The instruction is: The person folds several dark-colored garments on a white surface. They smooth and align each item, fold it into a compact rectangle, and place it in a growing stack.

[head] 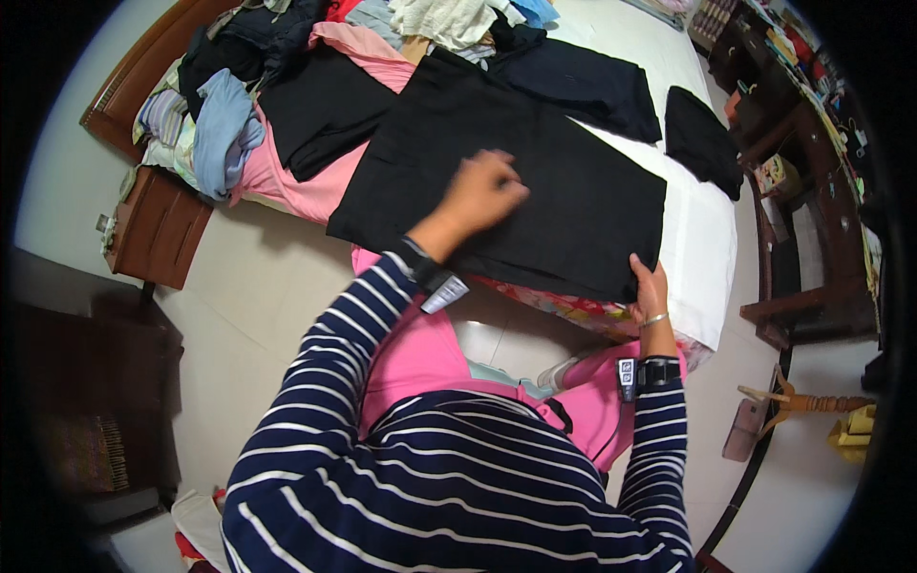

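A black cloth garment (530, 179) lies spread flat over the near side of the bed, its front edge reaching the mattress rim. Over the middle of it is my left hand (488, 185), blurred, with the fingers curled; whether it touches the cloth is unclear. At the garment's near right corner, my right hand (649, 292) grips the edge, thumb on top and the other fingers mostly hidden beneath.
The bed has a white sheet (698, 251). Folded dark garments (580, 82) and a black folded piece (702, 140) lie beyond. A heap of clothes (251, 43) fills the far left, near a wooden nightstand (161, 225). A dark wooden desk (824, 157) stands right.
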A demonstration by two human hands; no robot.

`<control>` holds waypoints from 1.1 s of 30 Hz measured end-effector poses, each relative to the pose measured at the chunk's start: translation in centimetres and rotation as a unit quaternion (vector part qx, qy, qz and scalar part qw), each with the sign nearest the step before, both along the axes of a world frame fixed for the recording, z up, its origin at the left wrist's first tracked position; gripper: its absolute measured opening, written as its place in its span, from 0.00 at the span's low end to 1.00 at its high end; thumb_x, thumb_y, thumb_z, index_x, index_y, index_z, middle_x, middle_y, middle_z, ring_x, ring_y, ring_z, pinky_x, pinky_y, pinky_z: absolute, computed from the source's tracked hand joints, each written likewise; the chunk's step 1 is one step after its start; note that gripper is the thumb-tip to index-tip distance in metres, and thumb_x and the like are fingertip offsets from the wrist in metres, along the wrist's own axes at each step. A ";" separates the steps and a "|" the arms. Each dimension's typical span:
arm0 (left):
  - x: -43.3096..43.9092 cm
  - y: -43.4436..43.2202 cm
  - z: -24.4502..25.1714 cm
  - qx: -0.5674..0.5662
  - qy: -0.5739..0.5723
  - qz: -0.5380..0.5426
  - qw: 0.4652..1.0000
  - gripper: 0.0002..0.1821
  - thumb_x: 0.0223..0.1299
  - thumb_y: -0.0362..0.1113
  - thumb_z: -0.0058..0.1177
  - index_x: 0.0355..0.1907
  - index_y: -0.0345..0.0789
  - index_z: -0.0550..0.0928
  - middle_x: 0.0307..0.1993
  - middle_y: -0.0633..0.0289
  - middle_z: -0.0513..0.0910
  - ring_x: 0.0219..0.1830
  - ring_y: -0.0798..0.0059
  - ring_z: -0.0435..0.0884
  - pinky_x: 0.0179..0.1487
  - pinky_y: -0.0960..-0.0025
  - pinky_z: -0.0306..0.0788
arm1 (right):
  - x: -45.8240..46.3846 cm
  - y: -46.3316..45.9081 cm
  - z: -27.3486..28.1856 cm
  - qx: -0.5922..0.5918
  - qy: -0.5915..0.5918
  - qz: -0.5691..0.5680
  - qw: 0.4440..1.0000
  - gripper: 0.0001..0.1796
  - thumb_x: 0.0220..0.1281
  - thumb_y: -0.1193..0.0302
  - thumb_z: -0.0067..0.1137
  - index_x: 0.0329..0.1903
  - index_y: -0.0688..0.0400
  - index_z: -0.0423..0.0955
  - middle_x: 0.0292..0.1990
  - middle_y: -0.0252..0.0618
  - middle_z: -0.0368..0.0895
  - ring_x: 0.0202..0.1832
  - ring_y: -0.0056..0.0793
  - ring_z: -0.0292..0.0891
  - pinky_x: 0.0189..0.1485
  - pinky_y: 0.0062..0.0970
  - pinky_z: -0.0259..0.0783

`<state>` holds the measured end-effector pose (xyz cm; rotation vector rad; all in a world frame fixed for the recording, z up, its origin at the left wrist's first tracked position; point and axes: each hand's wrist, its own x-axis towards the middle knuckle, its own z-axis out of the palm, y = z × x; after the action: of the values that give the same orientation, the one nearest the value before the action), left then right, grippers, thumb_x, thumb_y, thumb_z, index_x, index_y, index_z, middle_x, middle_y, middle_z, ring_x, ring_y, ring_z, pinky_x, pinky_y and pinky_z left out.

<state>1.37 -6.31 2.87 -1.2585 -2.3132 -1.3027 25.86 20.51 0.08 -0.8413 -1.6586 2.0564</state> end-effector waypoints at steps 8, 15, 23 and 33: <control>-4.5 -10.8 -1.9 -0.164 -0.179 0.244 0.939 0.38 0.48 0.49 0.75 0.55 0.24 0.79 0.54 0.42 0.81 0.56 0.50 0.82 0.59 0.59 0.76 | 0.9 5.1 0.2 0.244 -0.007 -0.014 0.970 0.23 0.74 0.70 0.54 0.66 0.66 0.71 0.56 0.43 0.83 0.56 0.31 0.78 0.61 0.28 0.72; 0.8 -5.4 0.2 0.049 -0.171 0.064 0.982 0.31 0.54 0.39 0.66 0.58 0.22 0.78 0.53 0.39 0.84 0.56 0.54 0.84 0.58 0.63 0.76 | 2.0 -1.7 1.8 0.545 -0.080 -0.086 0.830 0.36 0.62 0.63 0.68 0.69 0.66 0.67 0.68 0.57 0.68 0.69 0.52 0.67 0.70 0.40 0.64; 11.9 1.6 3.2 -0.055 -0.063 -0.104 0.991 0.19 0.58 0.32 0.59 0.53 0.34 0.84 0.44 0.48 0.86 0.46 0.48 0.84 0.51 0.58 0.78 | -2.2 -11.2 4.6 0.067 0.041 0.149 0.986 0.37 0.73 0.64 0.62 0.73 0.69 0.57 0.56 0.40 0.74 0.53 0.23 0.76 0.54 0.24 0.76; 10.9 -2.8 2.3 -0.064 -0.085 -0.091 0.990 0.38 0.59 0.44 0.67 0.71 0.36 0.70 0.60 0.49 0.80 0.55 0.53 0.83 0.60 0.57 0.73 | -4.8 -11.8 0.2 -0.132 0.079 -0.025 0.988 0.09 0.71 0.74 0.59 0.48 0.66 0.75 0.42 0.41 0.83 0.43 0.31 0.81 0.45 0.33 0.79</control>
<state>12.30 -9.13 5.18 -1.4824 -2.4849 -1.3872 21.09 8.73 0.27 -0.7683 -1.2889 2.2745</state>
